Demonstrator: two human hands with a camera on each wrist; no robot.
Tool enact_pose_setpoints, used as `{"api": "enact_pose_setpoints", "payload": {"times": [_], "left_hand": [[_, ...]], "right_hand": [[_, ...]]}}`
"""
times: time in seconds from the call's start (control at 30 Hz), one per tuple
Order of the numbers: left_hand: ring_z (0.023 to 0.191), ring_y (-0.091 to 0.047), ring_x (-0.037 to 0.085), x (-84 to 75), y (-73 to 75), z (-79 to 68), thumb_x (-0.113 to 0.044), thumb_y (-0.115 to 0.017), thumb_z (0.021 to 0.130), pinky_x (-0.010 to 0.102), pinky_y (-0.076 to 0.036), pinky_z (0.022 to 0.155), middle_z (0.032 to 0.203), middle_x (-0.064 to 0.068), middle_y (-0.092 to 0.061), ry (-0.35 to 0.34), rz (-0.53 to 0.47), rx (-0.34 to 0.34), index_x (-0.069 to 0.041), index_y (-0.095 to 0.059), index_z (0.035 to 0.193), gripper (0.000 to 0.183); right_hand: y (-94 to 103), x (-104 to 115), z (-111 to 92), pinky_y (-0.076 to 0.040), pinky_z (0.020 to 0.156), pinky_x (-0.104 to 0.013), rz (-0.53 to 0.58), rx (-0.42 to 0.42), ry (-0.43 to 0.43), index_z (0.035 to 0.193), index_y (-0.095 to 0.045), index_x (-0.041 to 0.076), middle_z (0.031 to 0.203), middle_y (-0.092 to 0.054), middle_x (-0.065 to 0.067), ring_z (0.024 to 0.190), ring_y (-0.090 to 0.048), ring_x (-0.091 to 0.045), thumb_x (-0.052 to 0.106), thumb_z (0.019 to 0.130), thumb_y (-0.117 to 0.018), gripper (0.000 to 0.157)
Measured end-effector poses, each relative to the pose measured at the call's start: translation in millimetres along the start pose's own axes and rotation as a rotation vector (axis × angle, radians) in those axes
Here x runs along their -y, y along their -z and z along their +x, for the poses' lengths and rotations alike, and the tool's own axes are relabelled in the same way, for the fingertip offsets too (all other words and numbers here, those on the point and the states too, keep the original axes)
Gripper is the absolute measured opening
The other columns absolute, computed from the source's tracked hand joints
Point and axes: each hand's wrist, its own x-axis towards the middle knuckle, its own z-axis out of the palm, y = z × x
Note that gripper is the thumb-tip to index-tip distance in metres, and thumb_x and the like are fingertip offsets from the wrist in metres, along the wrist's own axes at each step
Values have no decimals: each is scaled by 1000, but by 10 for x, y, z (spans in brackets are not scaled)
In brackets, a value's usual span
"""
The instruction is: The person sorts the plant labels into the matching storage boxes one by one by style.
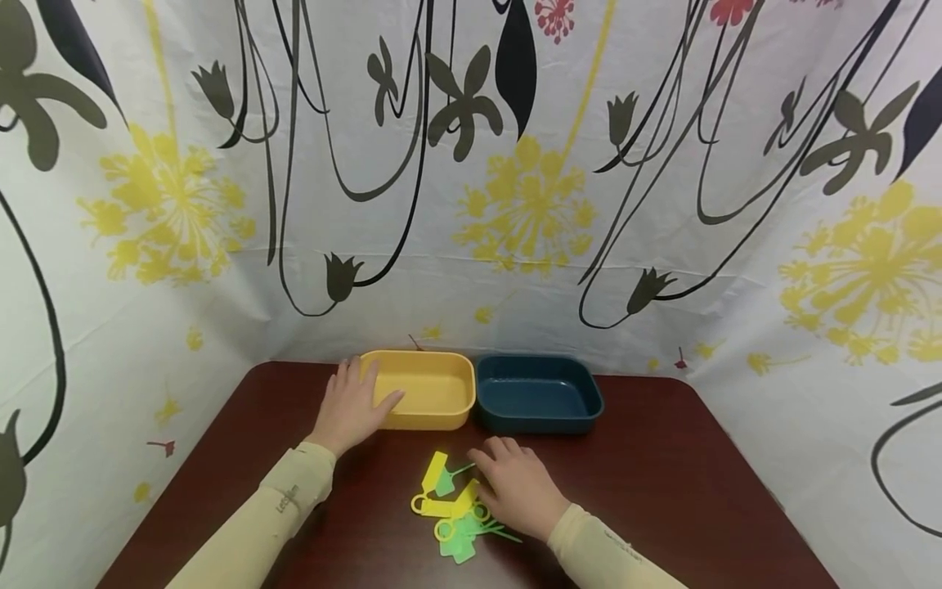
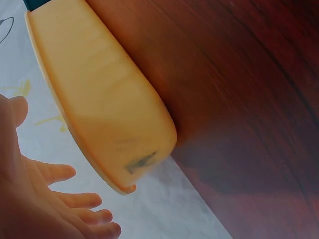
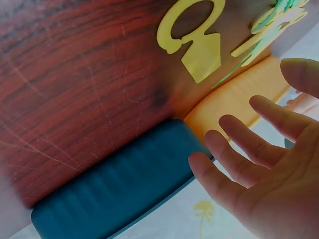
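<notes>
Two hands over a dark wooden table (image 1: 662,474). The left hand (image 1: 349,409) lies at the left end of the yellow box (image 1: 427,421), fingers spread and grasping nothing; its place suggests a light steadying of the box, though contact cannot be told. The right hand (image 1: 521,491) is at the right side of the tags, its fingers loosely extended and clasping none; whether the fingertips touch one is unclear. The yellow tags (image 1: 435,473) and green tags (image 1: 458,548) overlap in a loose cluster near the person, probably so placed for easy reach. The blue box (image 1: 540,424) stands right of the yellow box, touching or just beside it, both with openings upward. Edges: both boxes sit close to the table's far edge, with the patterned cloth (image 1: 412,286) behind, so little room appears there. Tabletop extends left of the tags and right of the blue box, giving sideways room; a short strip separates tags from boxes.
</notes>
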Motion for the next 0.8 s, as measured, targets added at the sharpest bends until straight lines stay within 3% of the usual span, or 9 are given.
{"api": "enact_pose_setpoints", "payload": {"times": [0.3,0.57,0.8], "left_hand": [[143,-23,53,80,-51,-5,-65,-51,96,66,-22,112,153,35,-29,13,16,24,0,-38,153,87],[146,-14,53,136,-95,-18,-68,-44,97,66,-15,114,158,36,-18,49,14,94,1,-32,156,92],[146,-15,53,153,-119,-38,-69,-43,97,66,-15,114,158,36,-17,60,22,107,1,-33,156,92]], "right_hand": [[-106,-11,120,-53,83,-43,-13,0,1,131,-63,21,112,-57,1,103,-54,-21,33,94,-68,39],[-188,11,208,-52,88,-45,-53,60,7,137,-59,20,122,-57,-2,110,-54,-23,32,96,-67,43],[-277,41,242,-51,89,-46,-79,107,30,141,-56,22,130,-56,-3,114,-53,-23,31,99,-63,43]]}}
